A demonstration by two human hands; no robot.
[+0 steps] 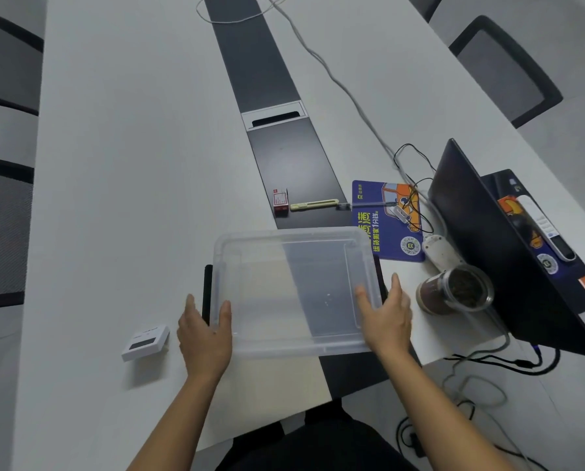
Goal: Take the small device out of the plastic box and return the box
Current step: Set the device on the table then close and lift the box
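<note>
Hands, left hand [205, 329] and right hand [384, 316], are clasped on the sides of the empty clear plastic box [296, 290] at lower centre; the small white square device [145, 342] lies on the white bench [131, 164] at lower left. The glass jar [456, 291] close by could be knocked if the box is swung right.

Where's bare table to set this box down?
Free: the white table left of the dark strip, beyond the small device. Crowded: right of the box, by the jar, laptop and cables.
</note>
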